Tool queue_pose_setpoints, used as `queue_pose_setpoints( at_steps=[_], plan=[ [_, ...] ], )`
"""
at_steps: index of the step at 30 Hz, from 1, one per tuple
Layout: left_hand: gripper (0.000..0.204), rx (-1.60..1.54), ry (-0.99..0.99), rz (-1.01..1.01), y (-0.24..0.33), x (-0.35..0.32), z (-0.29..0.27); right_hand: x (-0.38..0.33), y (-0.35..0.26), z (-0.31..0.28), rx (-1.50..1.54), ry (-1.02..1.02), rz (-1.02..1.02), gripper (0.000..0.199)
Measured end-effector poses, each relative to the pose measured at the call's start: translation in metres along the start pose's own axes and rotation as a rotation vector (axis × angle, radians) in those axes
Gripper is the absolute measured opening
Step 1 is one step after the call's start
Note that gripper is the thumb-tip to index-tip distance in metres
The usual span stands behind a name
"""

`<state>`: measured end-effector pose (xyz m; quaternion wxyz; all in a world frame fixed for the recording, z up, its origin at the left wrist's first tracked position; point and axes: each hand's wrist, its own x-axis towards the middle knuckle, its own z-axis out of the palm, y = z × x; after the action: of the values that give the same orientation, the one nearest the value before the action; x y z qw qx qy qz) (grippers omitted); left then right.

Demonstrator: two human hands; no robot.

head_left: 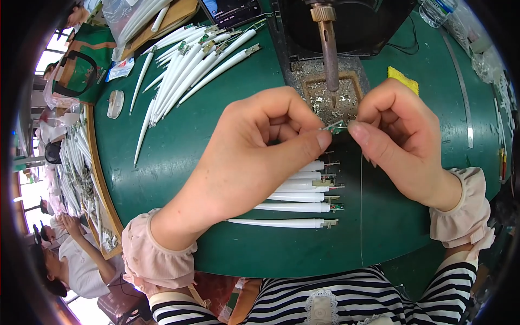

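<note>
While both hands pinch it, the small metal part (pixel 335 126) lies crosswise between left hand (pixel 254 157) and right hand (pixel 403 132), just below the soldering iron tip (pixel 331 81).

A dark phone screen (pixel 232 11) glows bluish at the surface's far edge; a small white-blue sachet (pixel 120 69) lies far left beside a clear plastic bag (pixel 127 16).

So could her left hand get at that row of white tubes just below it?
Probably yes: the left hand lies right over the white tubes, nothing between, though its fingers pinch a small part.
</note>
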<state>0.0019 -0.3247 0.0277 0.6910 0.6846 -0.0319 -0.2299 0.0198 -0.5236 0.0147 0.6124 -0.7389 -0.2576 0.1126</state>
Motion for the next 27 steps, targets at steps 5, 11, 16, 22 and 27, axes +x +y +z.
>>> queue_pose_setpoints(
  at_steps=[5,11,16,22,27],
  plan=[
    [0.006,-0.028,0.050,0.059,-0.0009,0.0018,0.0000,0.0020,-0.0005,0.0005,-0.013,0.029,-0.007,0.011],
    [0.008,-0.010,0.093,0.129,-0.0007,0.0038,0.0017,0.0056,0.0033,0.0017,-0.010,0.058,-0.025,0.011],
    [0.008,0.069,0.112,0.224,-0.0011,0.0047,0.0007,0.0083,0.0070,0.0023,-0.008,0.069,-0.103,0.011],
    [0.007,0.126,0.119,0.270,0.0003,0.0049,0.0016,0.0076,0.0063,0.0019,-0.040,0.075,-0.128,0.010],
    [0.008,0.058,0.095,0.218,0.0000,0.0040,0.0001,0.0068,0.0052,-0.0010,-0.077,0.064,-0.133,0.010]
  ],
)
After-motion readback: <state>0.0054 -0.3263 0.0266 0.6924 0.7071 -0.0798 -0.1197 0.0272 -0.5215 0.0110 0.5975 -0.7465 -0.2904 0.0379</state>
